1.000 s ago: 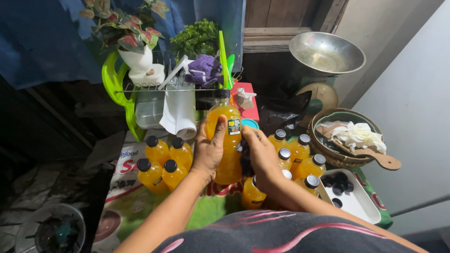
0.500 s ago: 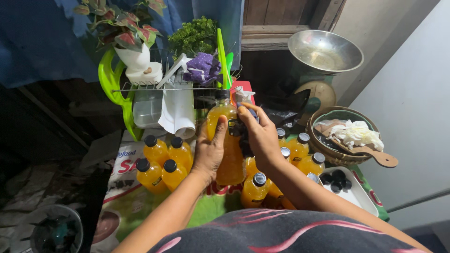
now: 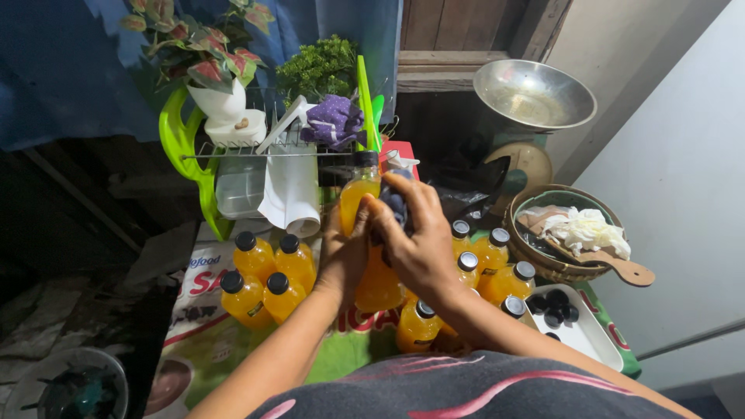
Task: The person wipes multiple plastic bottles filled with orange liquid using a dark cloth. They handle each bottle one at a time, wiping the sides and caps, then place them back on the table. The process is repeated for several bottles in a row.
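The right hand (image 3: pixel 415 240) has slid up the orange bottle (image 3: pixel 365 233).

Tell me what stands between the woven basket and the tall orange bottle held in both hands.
Head view: a cluster of small black-capped orange bottles stands between woven basket and held bottle.

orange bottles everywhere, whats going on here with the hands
A person holds one bottle of orange liquid upright over the table. The left hand grips its body, while the right hand presses a dark cloth against its upper part, just below the black cap. Four capped bottles stand to the left, more capped bottles to the right. A white tray on the right holds loose black caps.
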